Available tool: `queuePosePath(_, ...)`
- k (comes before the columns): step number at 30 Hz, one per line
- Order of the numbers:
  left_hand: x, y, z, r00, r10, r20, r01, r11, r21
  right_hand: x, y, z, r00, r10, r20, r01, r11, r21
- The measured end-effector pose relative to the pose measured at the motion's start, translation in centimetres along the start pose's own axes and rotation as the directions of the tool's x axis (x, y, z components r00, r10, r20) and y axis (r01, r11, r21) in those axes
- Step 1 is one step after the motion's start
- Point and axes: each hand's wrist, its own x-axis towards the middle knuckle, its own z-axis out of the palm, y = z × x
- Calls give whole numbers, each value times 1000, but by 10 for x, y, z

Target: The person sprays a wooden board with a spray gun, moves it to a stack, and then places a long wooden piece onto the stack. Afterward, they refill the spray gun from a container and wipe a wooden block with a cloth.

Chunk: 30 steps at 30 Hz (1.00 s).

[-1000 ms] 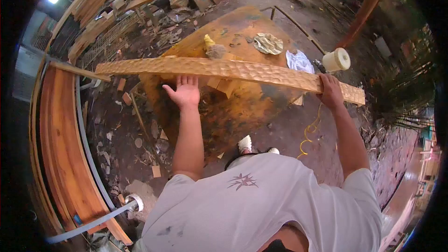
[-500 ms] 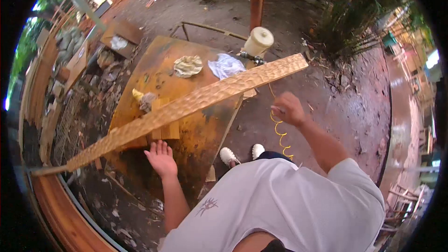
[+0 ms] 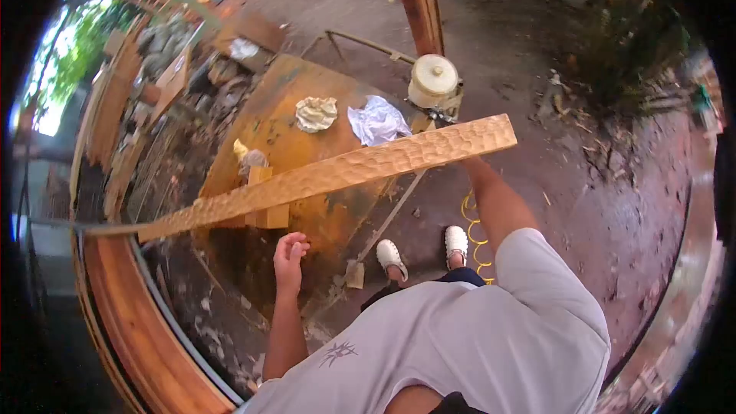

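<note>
A long plank (image 3: 330, 176) with a dimpled, carved face lies slantwise across the view, above the stained sheet-topped table (image 3: 322, 222). My left hand (image 3: 290, 254) is just below the plank's near edge, fingers loosely bent and holding nothing, apart from the wood. The right forearm (image 3: 498, 195) reaches forward and passes behind the plank's right end; the right hand is hidden there. Beyond that end stands a spray gun with a lidded whitish cup (image 3: 434, 80). Small wooden blocks (image 3: 272, 217) sit under the plank.
A crumpled cream cloth (image 3: 316, 114) and a white cloth (image 3: 377, 120) lie on the table, with a yellowish rag (image 3: 249, 155) at its left. A yellow coiled hose (image 3: 477, 234) hangs at right. A wooden post (image 3: 418, 4) rises behind; stacked boards (image 3: 115, 123) stand left.
My right hand has moved forward from beside the plank to behind its right end. My left hand's spread fingers have curled. The camera view has shifted and turned.
</note>
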Motion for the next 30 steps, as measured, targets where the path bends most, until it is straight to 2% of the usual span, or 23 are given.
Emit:
queuePosePath(1, -13, -1, 8, 999, -9, -36, 9, 1000, 9, 10, 2, 4, 993, 115, 0, -113, 976, 186)
queuePosePath(5, -84, -31, 28, 989, -94, -111, 96, 995, 13, 39, 19, -11, 961, 235, 144, -267, 924, 274)
queuePosePath(7, -127, -49, 37, 981, -103, -162, 134, 971, 198, 44, 31, -14, 945, 277, 174, -318, 903, 288)
queuePosePath(8, -147, -61, 40, 974, -108, -197, 147, 970, 195, 48, 34, -16, 940, 289, 181, -332, 896, 294)
queuePosePath(10, -184, -85, 43, 915, -345, -210, 363, 931, 49, 52, 43, -22, 931, 316, 184, -359, 886, 294)
queuePosePath(11, -203, -94, 43, 908, -347, -235, 366, 930, 40, 53, 45, -23, 926, 328, 187, -371, 881, 295)
queuePosePath(13, -227, -107, 41, 851, -462, -251, 501, 857, 118, 59, 52, -22, 915, 352, 200, -399, 867, 298)
queuePosePath(14, -232, -117, 39, 840, -459, -288, 503, 858, 100, 61, 58, -21, 910, 366, 194, -410, 863, 294)
queuePosePath(16, -257, -136, 34, 845, -466, -263, 513, 845, 150, 69, 72, -24, 905, 390, 172, -424, 858, 288)
queuePosePath(17, -264, -130, 37, 830, -463, -311, 519, 845, 129, 76, 77, -23, 903, 396, 168, -429, 857, 286)
queuePosePath(19, -260, -103, 47, 783, -498, -373, 584, 794, 166, 67, 38, -11, 895, 347, 280, -414, 878, 238)
queuePosePath(20, -264, -100, 48, 771, -494, -402, 587, 796, 146, 68, 42, -19, 884, 348, 313, -426, 875, 230)
queuePosePath(22, -260, -97, 49, 775, -487, -404, 588, 790, 176, 77, 35, -38, 747, 194, 635, -562, 695, 449)
queuePosePath(23, -257, -94, 50, 777, -482, -405, 582, 795, 172, 73, 23, -39, 746, 188, 639, -559, 698, 447)
queuePosePath(25, -252, -80, 57, 739, -517, -432, 621, 772, 139, 68, 2, -53, 826, 193, 529, -431, 822, 373)
queuePosePath(28, -245, -93, 43, 807, -476, -350, 562, 800, 209, 55, -33, -84, 922, 99, 374, -171, 971, 166)
queuePosePath(30, -235, -105, 34, 833, -421, -358, 525, 806, 273, 44, -56, -101, 948, 9, 319, -14, 1000, 12)
